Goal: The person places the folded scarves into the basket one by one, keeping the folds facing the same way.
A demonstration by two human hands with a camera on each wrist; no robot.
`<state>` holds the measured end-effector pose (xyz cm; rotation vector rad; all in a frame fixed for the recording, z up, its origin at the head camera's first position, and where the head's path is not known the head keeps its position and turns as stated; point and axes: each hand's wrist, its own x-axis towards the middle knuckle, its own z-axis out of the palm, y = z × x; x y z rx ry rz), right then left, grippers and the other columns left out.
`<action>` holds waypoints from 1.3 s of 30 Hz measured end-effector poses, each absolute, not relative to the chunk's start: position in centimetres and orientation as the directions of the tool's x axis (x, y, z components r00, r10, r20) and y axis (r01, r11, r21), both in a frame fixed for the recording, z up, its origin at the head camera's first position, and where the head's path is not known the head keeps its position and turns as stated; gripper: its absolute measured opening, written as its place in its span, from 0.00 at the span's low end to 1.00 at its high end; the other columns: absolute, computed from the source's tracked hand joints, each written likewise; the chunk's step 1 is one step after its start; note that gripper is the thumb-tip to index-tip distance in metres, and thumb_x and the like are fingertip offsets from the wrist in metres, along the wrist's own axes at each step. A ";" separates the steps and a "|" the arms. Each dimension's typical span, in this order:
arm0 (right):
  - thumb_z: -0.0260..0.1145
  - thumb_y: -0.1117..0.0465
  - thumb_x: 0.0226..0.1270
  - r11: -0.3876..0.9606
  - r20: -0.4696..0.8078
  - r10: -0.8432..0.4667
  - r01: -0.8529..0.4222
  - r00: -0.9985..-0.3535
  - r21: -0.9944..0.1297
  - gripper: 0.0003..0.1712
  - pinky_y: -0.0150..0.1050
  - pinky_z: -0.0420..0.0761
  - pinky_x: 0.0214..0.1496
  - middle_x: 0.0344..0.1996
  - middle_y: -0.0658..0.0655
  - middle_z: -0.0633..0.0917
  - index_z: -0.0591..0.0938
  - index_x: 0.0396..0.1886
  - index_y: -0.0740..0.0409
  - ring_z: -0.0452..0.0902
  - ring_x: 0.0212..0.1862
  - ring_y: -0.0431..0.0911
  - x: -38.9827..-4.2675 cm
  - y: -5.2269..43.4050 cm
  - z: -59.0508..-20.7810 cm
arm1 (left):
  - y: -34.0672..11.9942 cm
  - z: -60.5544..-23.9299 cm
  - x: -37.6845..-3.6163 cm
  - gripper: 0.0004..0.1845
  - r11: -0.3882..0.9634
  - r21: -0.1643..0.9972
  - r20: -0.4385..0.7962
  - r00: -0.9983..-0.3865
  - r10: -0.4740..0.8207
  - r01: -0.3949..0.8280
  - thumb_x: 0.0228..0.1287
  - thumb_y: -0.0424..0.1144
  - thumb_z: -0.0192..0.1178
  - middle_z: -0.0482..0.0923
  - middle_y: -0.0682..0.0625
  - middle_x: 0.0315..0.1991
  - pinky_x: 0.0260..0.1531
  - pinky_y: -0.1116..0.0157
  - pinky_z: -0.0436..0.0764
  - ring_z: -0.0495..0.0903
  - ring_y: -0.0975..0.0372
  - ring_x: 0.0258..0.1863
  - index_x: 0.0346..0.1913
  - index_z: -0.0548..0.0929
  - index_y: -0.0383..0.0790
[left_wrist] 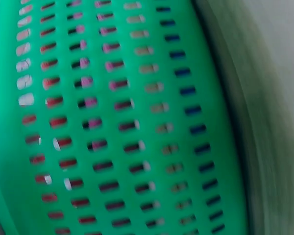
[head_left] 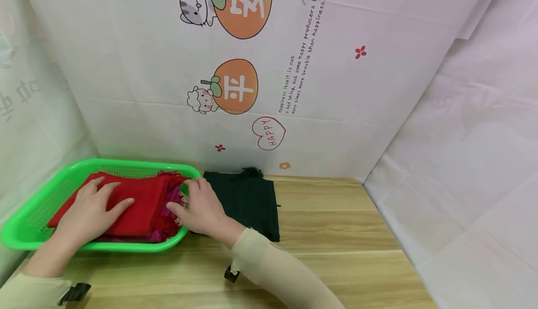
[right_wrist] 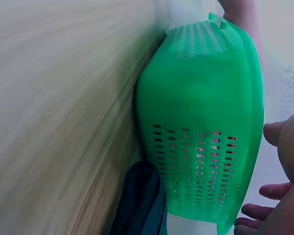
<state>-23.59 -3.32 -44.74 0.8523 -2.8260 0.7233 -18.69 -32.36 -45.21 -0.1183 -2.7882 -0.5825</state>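
Note:
A folded red scarf (head_left: 138, 197) lies on top of other folded scarves in the green plastic basket (head_left: 31, 206). Magenta cloth (head_left: 157, 235) and tangled fringe (head_left: 170, 227) show at its right end. My left hand (head_left: 88, 208) rests on the left part of the red scarf, fingers spread. Over the basket's right end is my right hand (head_left: 203, 206), thumb apart from its fingers, by the fringe. The right wrist view shows this hand's fingers (right_wrist: 257, 213) loosely bent near the rim, holding nothing visible. The left wrist view shows only the basket's slotted wall (left_wrist: 103, 122).
A folded dark green scarf (head_left: 248, 201), black-looking fringe at its back edge, lies on the wooden table (head_left: 328, 234) right beside the basket. A white printed sheet (head_left: 336, 89) hangs behind the table, with white sheets at both sides.

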 end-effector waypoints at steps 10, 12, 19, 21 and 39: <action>0.62 0.35 0.86 0.688 0.240 -0.462 -0.516 -0.854 -0.511 0.42 0.41 0.77 0.75 0.76 0.59 0.73 0.70 0.83 0.60 0.72 0.75 0.50 -24.0 -0.1 -45.2 | -30.0 -44.7 -18.9 0.42 0.906 0.389 0.263 -0.963 0.061 0.164 0.80 0.56 0.67 0.60 0.14 0.74 0.62 0.20 0.70 0.58 0.20 0.73 0.74 0.72 0.19; 0.62 0.35 0.86 0.682 0.240 -0.454 -0.508 -0.858 -0.526 0.43 0.43 0.77 0.76 0.76 0.60 0.72 0.70 0.83 0.60 0.71 0.75 0.51 -24.1 0.6 -45.4 | -29.5 -44.7 -19.0 0.42 0.904 0.393 0.263 -0.963 0.067 0.170 0.80 0.56 0.67 0.60 0.15 0.74 0.63 0.20 0.70 0.58 0.20 0.73 0.74 0.72 0.20; 0.62 0.36 0.87 0.673 0.227 -0.436 -0.483 -0.871 -0.560 0.41 0.49 0.79 0.75 0.78 0.61 0.71 0.69 0.84 0.58 0.72 0.75 0.53 -24.4 2.6 -45.9 | -27.9 -44.5 -19.2 0.42 0.896 0.401 0.256 -0.963 0.089 0.189 0.81 0.57 0.66 0.60 0.16 0.75 0.63 0.21 0.71 0.59 0.22 0.74 0.76 0.72 0.21; 0.62 0.36 0.87 0.676 0.222 -0.430 -0.475 -0.875 -0.563 0.42 0.50 0.79 0.75 0.78 0.61 0.70 0.69 0.84 0.59 0.72 0.76 0.53 -24.4 3.1 -45.9 | -27.4 -44.4 -19.3 0.43 0.894 0.405 0.254 -0.963 0.093 0.193 0.81 0.58 0.65 0.60 0.17 0.76 0.64 0.21 0.71 0.59 0.22 0.74 0.76 0.72 0.21; 0.64 0.35 0.85 0.710 0.196 -0.325 -0.376 -0.925 -0.596 0.43 0.57 0.78 0.76 0.78 0.63 0.70 0.69 0.83 0.59 0.72 0.75 0.57 -25.6 7.9 -47.1 | -23.2 -43.6 -20.1 0.43 0.865 0.439 0.253 -0.957 0.140 0.243 0.79 0.54 0.70 0.62 0.21 0.78 0.64 0.26 0.75 0.61 0.27 0.76 0.79 0.70 0.23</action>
